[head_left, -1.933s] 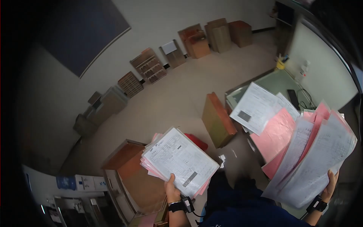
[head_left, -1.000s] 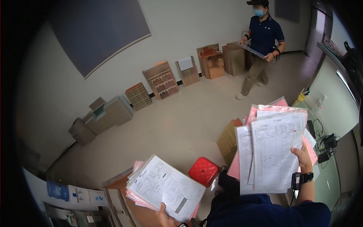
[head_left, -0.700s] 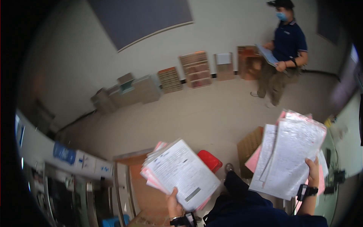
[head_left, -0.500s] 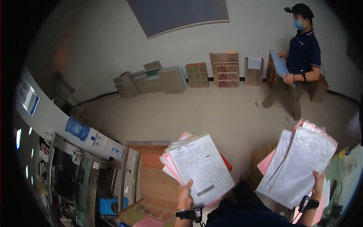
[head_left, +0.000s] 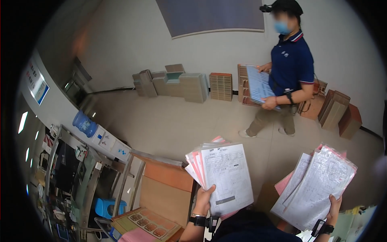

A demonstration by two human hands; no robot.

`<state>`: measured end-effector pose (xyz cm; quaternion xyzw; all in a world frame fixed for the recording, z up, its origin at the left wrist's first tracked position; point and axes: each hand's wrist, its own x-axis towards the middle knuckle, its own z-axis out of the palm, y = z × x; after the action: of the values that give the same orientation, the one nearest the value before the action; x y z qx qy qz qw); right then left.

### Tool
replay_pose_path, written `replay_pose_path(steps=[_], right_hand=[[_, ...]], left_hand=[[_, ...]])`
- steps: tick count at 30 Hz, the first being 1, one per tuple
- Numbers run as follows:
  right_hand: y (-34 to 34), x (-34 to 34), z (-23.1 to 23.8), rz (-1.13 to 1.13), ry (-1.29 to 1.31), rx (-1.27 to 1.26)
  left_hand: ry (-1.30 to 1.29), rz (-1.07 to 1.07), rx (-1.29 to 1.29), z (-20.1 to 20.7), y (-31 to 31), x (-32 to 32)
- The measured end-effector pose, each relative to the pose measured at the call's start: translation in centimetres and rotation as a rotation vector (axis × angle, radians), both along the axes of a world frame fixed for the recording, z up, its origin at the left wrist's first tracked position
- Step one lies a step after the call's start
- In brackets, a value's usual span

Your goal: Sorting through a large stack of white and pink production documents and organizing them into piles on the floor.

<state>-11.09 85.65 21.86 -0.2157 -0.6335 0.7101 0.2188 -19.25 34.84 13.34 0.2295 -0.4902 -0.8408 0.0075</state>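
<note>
Head view: my left hand (head_left: 204, 198) grips a stack of forms (head_left: 223, 177), white sheet on top, pink ones fanned beneath, held up over a brown cabinet (head_left: 167, 189). My right hand (head_left: 333, 205) clasps a second stack of papers (head_left: 316, 187) by its lower corner, well apart to the right. Across the floor a person (head_left: 284, 68) stands holding a sheaf of sheets (head_left: 259, 84), with cardboard boxes (head_left: 177, 80) along the wall.

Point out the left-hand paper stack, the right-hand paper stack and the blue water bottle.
left-hand paper stack (head_left: 227, 177): head view, middle of the top white sheet.
right-hand paper stack (head_left: 318, 183): head view, middle of the top sheet.
blue water bottle (head_left: 84, 124): head view, its rounded body.
</note>
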Motion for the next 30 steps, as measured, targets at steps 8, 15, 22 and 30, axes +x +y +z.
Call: replay_pose_path(steps=[8, 15, 22, 30], right_hand=[[-2.3, 1.3, 0.4, -0.043, -0.076, 0.055], [-5.1, 2.6, 1.8, -0.098, -0.040, 0.044], [-6.6, 2.2, 3.6, -0.219, -0.131, 0.157], [-6.9, 0.7, 3.2, -0.136, -0.180, 0.244]], left_hand=[[-0.054, -0.125, -0.011, 0.3, -1.7, -0.6], [-0.107, -0.205, -0.051, 1.4, -1.9, -2.1], [-0.093, -0.211, 0.050, 1.2, -2.6, -3.1], [-0.083, -0.205, -0.017, 3.5, -2.8, -2.1]])
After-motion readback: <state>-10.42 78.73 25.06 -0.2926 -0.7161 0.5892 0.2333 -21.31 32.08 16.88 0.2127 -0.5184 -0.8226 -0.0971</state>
